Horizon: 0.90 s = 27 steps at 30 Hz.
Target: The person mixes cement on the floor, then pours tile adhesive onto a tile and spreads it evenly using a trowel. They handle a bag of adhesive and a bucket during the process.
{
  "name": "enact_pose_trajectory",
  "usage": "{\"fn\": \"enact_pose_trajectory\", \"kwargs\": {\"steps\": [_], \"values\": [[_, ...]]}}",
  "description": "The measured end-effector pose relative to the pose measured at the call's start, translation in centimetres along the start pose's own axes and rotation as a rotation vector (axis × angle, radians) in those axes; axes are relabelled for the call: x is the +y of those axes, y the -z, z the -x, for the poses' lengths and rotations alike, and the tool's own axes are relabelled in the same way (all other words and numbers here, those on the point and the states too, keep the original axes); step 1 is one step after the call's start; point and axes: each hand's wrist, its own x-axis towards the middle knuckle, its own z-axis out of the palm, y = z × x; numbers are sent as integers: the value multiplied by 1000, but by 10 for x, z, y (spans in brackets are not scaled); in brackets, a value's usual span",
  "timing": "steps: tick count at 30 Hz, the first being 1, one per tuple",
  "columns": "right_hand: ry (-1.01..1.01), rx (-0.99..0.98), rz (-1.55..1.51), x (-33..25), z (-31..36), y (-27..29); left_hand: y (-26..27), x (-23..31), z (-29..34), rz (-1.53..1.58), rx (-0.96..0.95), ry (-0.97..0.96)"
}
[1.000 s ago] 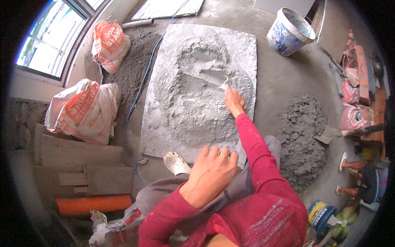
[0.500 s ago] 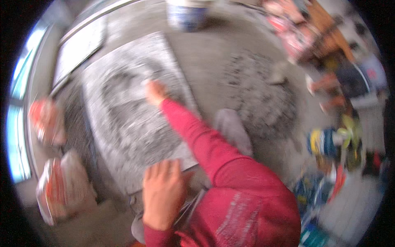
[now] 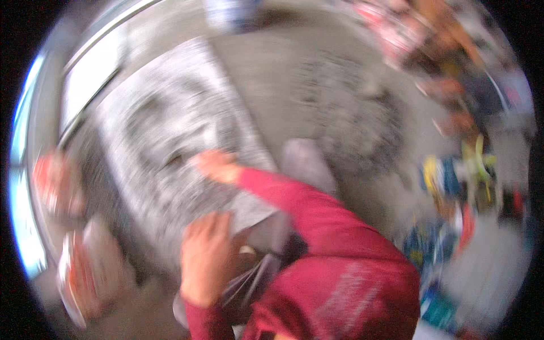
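A pale board [image 3: 122, 181] lies on the floor in front of me, spread with a rough heap of grey powder or dry mortar [image 3: 161, 127]. My right hand [image 3: 217, 165] is low over the heap, fingers curled closed. Blur hides what is in its grip, if anything. A dark groove shows in the powder just left of that hand. Closer to me, my left hand [image 3: 207, 258] appears palm down by my knee, fingers stretched out and holding nothing. Both arms wear dark red sleeves.
A round patch of grey rubble [image 3: 345, 113] lies on the floor to the right. Two orange-and-white sacks [image 3: 56, 181] [image 3: 96, 272] stand at left. A white-and-blue bucket [image 3: 232, 12] is at the far side. Blurred clutter and a person's legs [image 3: 453, 105] fill the right.
My right hand has come back toward me across the powder, its elbow bending more. My left hand stays near my knee. The whole view has shifted slightly.
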Motion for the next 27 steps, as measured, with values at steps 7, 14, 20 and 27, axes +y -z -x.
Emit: {"fn": "enact_pose_trajectory", "kwargs": {"steps": [7,14,20,27], "values": [[147,179,-196,5,7,12,-28,4,-5,-147,108,101],[-93,-347,-939,-81,-88,-82,-25,18,-7,-116,168,127],[-90,-204,-580,-32,-127,-51,-21,23,-3,-87,157,162],[-167,-307,-709,10,-117,9,-29,24,0,-117,95,236]]}}
